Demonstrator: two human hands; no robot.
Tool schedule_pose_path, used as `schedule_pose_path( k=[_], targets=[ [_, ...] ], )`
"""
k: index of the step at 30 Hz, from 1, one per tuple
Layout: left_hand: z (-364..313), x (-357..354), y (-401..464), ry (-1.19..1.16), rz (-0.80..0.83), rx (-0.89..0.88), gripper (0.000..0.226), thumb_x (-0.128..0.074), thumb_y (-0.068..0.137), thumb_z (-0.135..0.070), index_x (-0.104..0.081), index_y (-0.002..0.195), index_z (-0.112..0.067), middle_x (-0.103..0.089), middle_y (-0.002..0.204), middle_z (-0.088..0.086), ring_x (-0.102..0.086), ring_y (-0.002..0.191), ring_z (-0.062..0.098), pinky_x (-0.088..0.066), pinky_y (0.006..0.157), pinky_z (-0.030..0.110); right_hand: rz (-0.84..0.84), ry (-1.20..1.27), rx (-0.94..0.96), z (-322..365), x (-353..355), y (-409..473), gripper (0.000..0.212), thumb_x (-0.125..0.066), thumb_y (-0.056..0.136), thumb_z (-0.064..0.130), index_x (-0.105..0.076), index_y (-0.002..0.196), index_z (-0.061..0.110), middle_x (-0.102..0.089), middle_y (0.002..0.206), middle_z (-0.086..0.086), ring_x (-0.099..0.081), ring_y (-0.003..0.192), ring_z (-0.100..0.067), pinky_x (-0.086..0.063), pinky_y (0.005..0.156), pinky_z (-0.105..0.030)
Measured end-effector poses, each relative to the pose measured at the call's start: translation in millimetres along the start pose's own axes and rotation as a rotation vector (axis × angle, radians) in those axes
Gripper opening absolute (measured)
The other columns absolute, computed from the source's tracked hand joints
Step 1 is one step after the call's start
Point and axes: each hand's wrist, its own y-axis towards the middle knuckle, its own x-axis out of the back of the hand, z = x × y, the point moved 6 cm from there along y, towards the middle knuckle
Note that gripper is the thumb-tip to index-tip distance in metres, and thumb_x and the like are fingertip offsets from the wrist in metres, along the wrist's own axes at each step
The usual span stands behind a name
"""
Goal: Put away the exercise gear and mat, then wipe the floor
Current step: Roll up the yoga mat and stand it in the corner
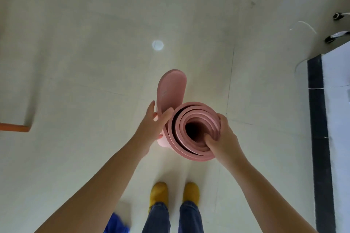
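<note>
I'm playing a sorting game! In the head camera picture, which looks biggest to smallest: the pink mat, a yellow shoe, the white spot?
1. pink mat
2. yellow shoe
3. white spot

A pink foam mat [195, 130] sits at the centre of the frame, rolled into a loose spiral and stood on end, so its open end faces up toward the camera. The coils show as thick pink rings around a dark hollow core. Its outer tail is not wound in: it peels away from the roll's upper left side and rises as a rounded flap toward the upper middle of the frame.
</note>
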Motion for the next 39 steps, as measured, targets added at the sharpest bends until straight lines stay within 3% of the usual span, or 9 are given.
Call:
schedule_pose_path(
  k=[6, 9, 13, 15, 19, 23, 28, 32, 39],
  targets=[
    [-52.9, 10.5, 16.7, 0.627, -0.207, -0.282, 0.035, -0.038, 0.093, -0.012, -0.057, 0.122, -0.018, -0.067, 0.104, 0.003, -0.061, 0.087, 0.021, -0.047, 0.070, 0.025, 0.082, -0.077, 0.096, 13.7, -3.8, -8.5, 0.056, -0.054, 0.090, 0.013, -0.032, 0.140, 0.027, -0.050, 0.118, -0.005, -0.053, 0.086, -0.014, -0.041, 0.075, -0.022],
    [-65.9, 2.4, -9.4, 0.794, -0.178, -0.481, 0.040, -0.037, 0.094, -0.015, -0.055, 0.124, -0.035, -0.070, 0.099, -0.008, -0.064, 0.087, 0.018, -0.051, 0.079, 0.031, 0.072, -0.138, 0.144, 23.1, 13.1, -3.4, 0.057, -0.052, 0.091, 0.014, -0.030, 0.141, 0.028, -0.049, 0.117, -0.002, -0.055, 0.088, -0.016, -0.044, 0.076, -0.025],
    [-56.6, -25.8, -30.9, 0.521, 0.223, -0.311, 0.031, -0.040, 0.099, -0.029, -0.055, 0.114, -0.050, -0.060, 0.106, -0.031, -0.055, 0.098, -0.010, -0.042, 0.088, 0.018, 0.153, -0.315, 0.124, 19.2, 18.5, 4.0, 0.064, -0.052, 0.090, 0.019, -0.021, 0.145, 0.029, -0.047, 0.118, -0.003, -0.058, 0.089, -0.022, -0.049, 0.075, -0.032],
    [-40.3, -36.9, -28.8, 0.496, 0.327, -0.066, 0.030, -0.048, 0.093, -0.047, -0.046, 0.122, -0.041, -0.051, 0.119, -0.020, -0.050, 0.104, -0.001, -0.041, 0.085, 0.023, 0.174, -0.333, 0.085, 12.4, 11.1, 6.0, 0.066, -0.053, 0.090, 0.020, -0.018, 0.145, 0.028, -0.048, 0.119, -0.006, -0.060, 0.085, -0.024, -0.052, 0.073, -0.034],
    [-20.6, -46.8, -18.8, 0.844, 0.072, -0.100, 0.083, -0.072, 0.074, -0.045, -0.023, 0.138, -0.025, -0.039, 0.126, 0.002, -0.054, 0.103, 0.024, -0.050, 0.083, 0.034, 0.125, -0.276, 0.091, 12.9, -2.3, 12.7, 0.067, -0.057, 0.092, 0.029, -0.017, 0.145, 0.023, -0.048, 0.124, -0.006, -0.061, 0.091, -0.023, -0.048, 0.067, -0.029],
    [-20.6, -30.6, -6.9, 0.941, -0.182, -0.182, 0.071, -0.059, 0.082, -0.024, -0.020, 0.141, -0.026, -0.056, 0.110, 0.006, -0.059, 0.091, 0.029, -0.047, 0.072, 0.035, -0.040, 0.137, -0.076, 5.7, -2.0, 4.6, 0.081, -0.069, 0.082, 0.039, -0.020, 0.145, 0.026, -0.038, 0.142, -0.005, -0.052, 0.105, -0.014, -0.042, 0.077, -0.025],
    [-31.8, -19.3, -7.2, 0.876, -0.196, -0.201, 0.051, -0.053, 0.083, -0.015, -0.037, 0.131, -0.023, -0.064, 0.099, 0.006, -0.059, 0.084, 0.029, -0.046, 0.070, 0.033, 0.124, 0.592, -0.496, -6.5, -36.6, -20.2, 0.075, -0.069, 0.083, 0.031, -0.024, 0.143, 0.034, -0.048, 0.130, 0.001, -0.057, 0.105, -0.025, -0.060, 0.065, -0.043],
    [-42.9, -19.4, -23.0, 0.782, -0.162, -0.216, 0.045, -0.052, 0.083, -0.011, -0.044, 0.126, -0.020, -0.063, 0.097, 0.007, -0.060, 0.085, 0.029, -0.048, 0.072, 0.034, 0.156, 0.552, -0.445, 8.7, -18.1, -11.3, 0.044, -0.059, 0.084, 0.015, -0.046, 0.123, 0.032, -0.059, 0.109, 0.000, -0.063, 0.094, -0.025, -0.060, 0.061, -0.046],
    [-76.9, -42.2, -94.6, 0.650, -0.120, -0.202, 0.042, -0.053, 0.084, -0.010, -0.044, 0.125, -0.013, -0.057, 0.100, 0.004, -0.055, 0.087, 0.024, -0.043, 0.073, 0.030, 0.265, 0.377, -0.340, 43.5, 60.8, -48.0, 0.036, -0.059, 0.086, 0.015, -0.051, 0.119, 0.025, -0.063, 0.107, -0.005, -0.067, 0.090, -0.026, -0.061, 0.065, -0.044]
  ],
)
